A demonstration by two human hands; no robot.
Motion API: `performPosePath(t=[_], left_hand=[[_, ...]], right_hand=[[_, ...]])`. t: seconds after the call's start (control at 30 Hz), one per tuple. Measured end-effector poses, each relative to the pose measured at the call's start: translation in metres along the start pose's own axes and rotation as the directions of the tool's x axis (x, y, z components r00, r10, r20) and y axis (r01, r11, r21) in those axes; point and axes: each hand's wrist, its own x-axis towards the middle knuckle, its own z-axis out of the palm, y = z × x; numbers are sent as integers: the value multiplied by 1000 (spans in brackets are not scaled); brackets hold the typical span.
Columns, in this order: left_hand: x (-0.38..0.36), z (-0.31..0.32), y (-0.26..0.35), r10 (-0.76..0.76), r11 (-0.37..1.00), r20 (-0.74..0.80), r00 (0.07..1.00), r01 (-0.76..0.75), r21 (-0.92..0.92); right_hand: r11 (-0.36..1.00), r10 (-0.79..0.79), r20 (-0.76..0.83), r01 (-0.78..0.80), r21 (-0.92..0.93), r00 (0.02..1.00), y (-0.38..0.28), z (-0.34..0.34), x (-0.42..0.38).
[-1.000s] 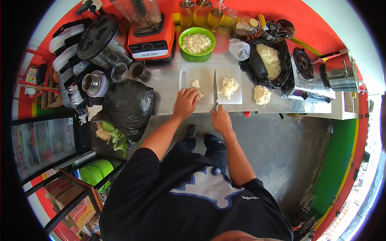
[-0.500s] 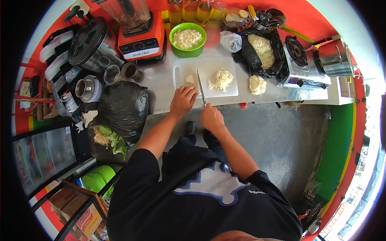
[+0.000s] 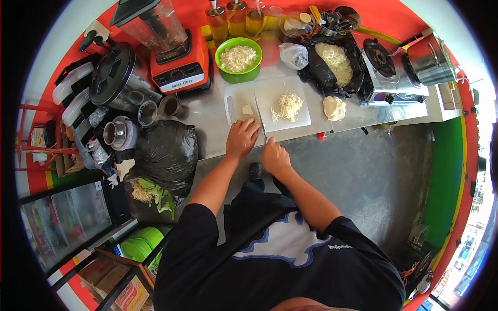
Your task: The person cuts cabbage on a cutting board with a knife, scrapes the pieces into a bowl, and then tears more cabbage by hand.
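Note:
A white cutting board [image 3: 237,92] lies on the metal counter. My right hand [image 3: 276,157] is closed around the handle of a kitchen knife [image 3: 260,115], whose blade points away from me across the board. Close to the blade's left side, my left hand [image 3: 243,137] rests at the board's near edge with curled fingers; whatever is under them is hidden. Just beyond those fingers lies a small pale food piece [image 3: 247,109]. To the right of the knife is a heap of pale shreds [image 3: 288,107]. A larger cream-coloured lump [image 3: 334,108] sits off the board, farther right.
A green bowl [image 3: 256,65] of pale shreds stands behind the board, beside a red blender [image 3: 179,70]. Black plastic [image 3: 358,75] surrounds more shreds near the gas stove [image 3: 392,89]. A full black bag [image 3: 168,155] bulges at the left. Oil bottles [image 3: 236,19] line the wall.
The whole view has shifted and turned slightly. My left hand stays beside the blade and my right hand keeps hold of the knife; the heap of shreds looks much the same.

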Motion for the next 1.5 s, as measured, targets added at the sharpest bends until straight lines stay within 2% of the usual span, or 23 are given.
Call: performPosePath(t=[0.17, 0.23, 0.47, 0.57, 0.63, 0.87, 0.93, 1.17, 1.23, 1.33, 1.5], left_hand=[[-1, -2, 2, -19, 1000, 32, 999, 18, 13], [-1, 1, 1, -32, 999, 5, 999, 32, -5], [-2, 3, -1, -29, 1000, 24, 999, 29, -12], [-1, 2, 1, -46, 999, 54, 997, 46, 6], [-1, 3, 0, -46, 999, 33, 998, 46, -4], [0, 3, -1, -30, 1000, 30, 999, 30, -3], [3, 0, 3, -2, 1000, -29, 1000, 2, -20], [-1, 5, -1, -47, 998, 19, 999, 48, -31], [0, 5, -2, -21, 999, -2, 1000, 21, -31], [0, 4, -1, -15, 999, -24, 1000, 14, -31], [2, 3, 2, -41, 997, -46, 998, 38, -67]], right_hand=[[998, -52, -53, 51, -33, 997, -1, -7, 14], [995, -78, -18, 76, -71, 997, -4, -12, 12], [1000, -10, 2, 10, -8, 1000, -8, -1, 3], [999, -45, -40, 45, 19, 998, -10, -5, 16], [997, -66, -23, 64, -42, 998, -12, -10, 17], [999, 7, 11, -7, -39, 1000, -14, -6, 6], [999, -26, -11, 26, -38, 1000, -17, -9, 13], [999, -34, -35, 33, -36, 999, -13, -5, 3], [998, -25, 13, 25, -56, 1000, -11, -1, 1], [999, -48, -36, 48, 9, 998, -12, 1, 11], [998, -63, -31, 63, -1, 998, -11, -5, 9]])
